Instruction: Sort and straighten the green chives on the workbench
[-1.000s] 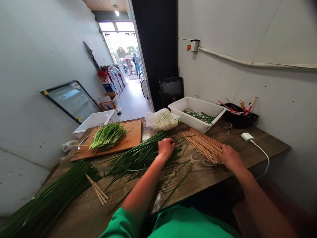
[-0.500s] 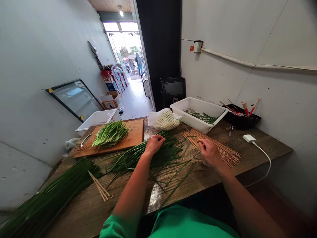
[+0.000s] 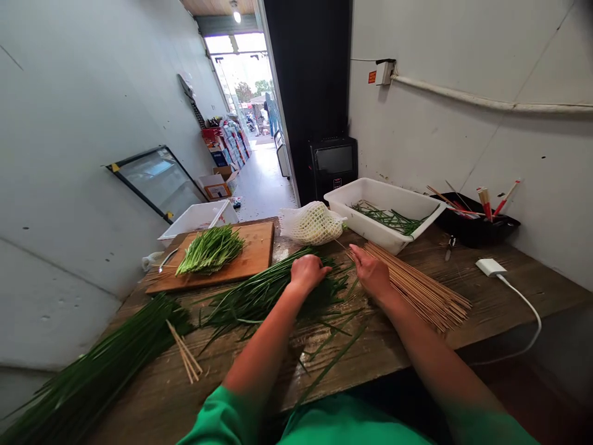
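Observation:
My left hand is over the pile of long green chives in the middle of the wooden table. Its fingers are curled down towards the leaves, and the back of the hand hides whatever they pinch. Just to the right, my right hand is at the left edge of a heap of bamboo skewers. Its fingers are drawn together, pointing forward close to a thin stick; whether they hold one I cannot make out. A few loose leaves lie on the table nearer to me.
Cut green stalks sit on a wooden board. A larger bundle of leaves and several short sticks lie left. Behind are a foam-netted item, a white tub, a black tray and a charger.
My left hand has moved right over the chives. My right hand has moved left and forward from above the skewers to their edge. The view has shifted slightly.

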`<action>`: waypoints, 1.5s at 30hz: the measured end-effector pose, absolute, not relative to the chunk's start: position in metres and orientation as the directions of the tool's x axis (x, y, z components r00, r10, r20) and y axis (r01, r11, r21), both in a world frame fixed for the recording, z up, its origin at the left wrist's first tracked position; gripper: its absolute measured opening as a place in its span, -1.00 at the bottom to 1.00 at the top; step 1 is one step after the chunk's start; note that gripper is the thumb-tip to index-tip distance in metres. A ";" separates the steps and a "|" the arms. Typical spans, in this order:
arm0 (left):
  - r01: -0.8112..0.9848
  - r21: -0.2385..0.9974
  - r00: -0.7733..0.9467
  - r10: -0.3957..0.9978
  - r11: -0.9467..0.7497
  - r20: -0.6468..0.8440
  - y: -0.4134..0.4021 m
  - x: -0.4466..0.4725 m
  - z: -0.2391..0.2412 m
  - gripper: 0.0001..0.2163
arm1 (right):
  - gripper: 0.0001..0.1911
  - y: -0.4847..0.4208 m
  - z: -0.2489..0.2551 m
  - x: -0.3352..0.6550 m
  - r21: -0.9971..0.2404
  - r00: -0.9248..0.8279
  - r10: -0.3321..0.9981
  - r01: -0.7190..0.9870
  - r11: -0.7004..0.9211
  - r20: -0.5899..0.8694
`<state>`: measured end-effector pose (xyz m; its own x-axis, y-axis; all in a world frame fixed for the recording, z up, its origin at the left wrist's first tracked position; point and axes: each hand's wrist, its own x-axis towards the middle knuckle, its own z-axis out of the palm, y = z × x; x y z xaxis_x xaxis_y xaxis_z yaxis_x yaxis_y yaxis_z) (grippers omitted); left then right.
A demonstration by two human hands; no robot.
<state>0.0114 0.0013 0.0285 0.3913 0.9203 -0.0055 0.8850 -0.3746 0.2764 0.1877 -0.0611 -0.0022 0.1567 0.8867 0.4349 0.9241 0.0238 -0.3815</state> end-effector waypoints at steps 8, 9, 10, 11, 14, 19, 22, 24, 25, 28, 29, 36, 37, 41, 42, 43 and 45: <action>0.771 0.551 0.340 0.938 -0.319 0.066 0.015 0.020 0.011 -0.89 | -0.64 -0.074 -0.002 0.189 -0.283 0.040 0.962 0.958 0.040 0.271; 0.690 0.667 0.325 0.944 -0.282 0.062 0.014 0.015 0.008 -0.88 | -0.63 -0.076 0.000 0.187 -0.286 0.009 0.965 0.956 0.069 0.262; 0.589 0.774 0.314 0.948 -0.233 0.047 0.013 0.011 0.005 -0.86 | -0.63 -0.080 0.003 0.184 -0.285 -0.017 0.968 0.954 0.091 0.252; 0.481 0.858 0.304 0.952 -0.178 0.027 0.012 0.007 0.002 -0.85 | -0.64 -0.083 0.006 0.181 -0.280 -0.032 0.970 0.955 0.101 0.240; 0.233 0.972 0.263 0.964 -0.040 -0.024 0.009 0.000 -0.006 -0.78 | -0.65 -0.092 0.014 0.174 -0.252 0.008 0.982 0.967 0.041 0.191; 0.084 0.993 0.244 0.964 0.087 -0.105 0.010 -0.002 -0.007 -0.71 | -0.65 -0.096 0.023 0.173 -0.198 0.059 0.987 0.980 -0.029 0.149; 0.085 0.990 0.248 0.960 0.111 -0.129 0.008 -0.001 -0.004 -0.72 | -0.65 -0.096 0.023 0.172 -0.204 0.035 0.989 0.979 -0.006 0.141; 0.097 0.990 0.241 0.963 0.104 -0.125 0.007 0.000 -0.003 -0.73 | -0.65 -0.096 0.020 0.172 -0.227 0.037 0.988 0.974 -0.001 0.152; 0.104 0.990 0.235 0.964 0.100 -0.122 0.006 0.001 -0.003 -0.74 | -0.65 -0.095 0.019 0.171 -0.241 0.039 0.986 0.970 0.002 0.165; 0.100 0.989 0.229 0.965 0.106 -0.127 0.005 0.002 -0.003 -0.73 | -0.67 -0.094 0.014 0.172 -0.280 0.035 0.978 0.960 0.025 0.208; 0.092 0.989 0.228 0.964 0.117 -0.136 0.005 0.002 -0.004 -0.72 | -0.68 -0.093 0.013 0.172 -0.289 0.033 0.975 0.957 0.032 0.218; 0.232 0.973 0.172 0.985 -0.022 -0.018 0.003 0.002 -0.005 -0.71 | -0.68 -0.093 0.010 0.172 -0.301 0.006 0.970 0.951 0.069 0.242; 0.269 0.961 0.165 0.986 -0.067 0.023 0.003 0.002 -0.005 -0.72 | -0.68 -0.093 0.009 0.172 -0.303 0.008 0.969 0.951 0.069 0.246; 0.362 0.919 0.141 0.983 -0.158 0.113 0.003 0.003 -0.005 -0.75 | -0.68 -0.092 0.005 0.172 -0.328 0.003 0.942 0.938 0.114 0.337; 0.368 0.915 0.134 0.983 -0.164 0.122 0.003 0.003 -0.005 -0.76 | -0.68 -0.092 0.006 0.172 -0.337 0.002 0.920 0.931 0.141 0.392; 0.369 0.913 0.121 0.983 -0.176 0.140 0.003 0.003 -0.004 -0.77 | -0.68 -0.092 0.008 0.173 -0.342 0.005 0.888 0.924 0.172 0.459; 0.364 0.904 0.084 0.974 -0.226 0.209 0.003 0.004 -0.003 -0.79 | -0.69 -0.094 0.014 0.175 -0.342 0.033 0.795 0.913 0.222 0.605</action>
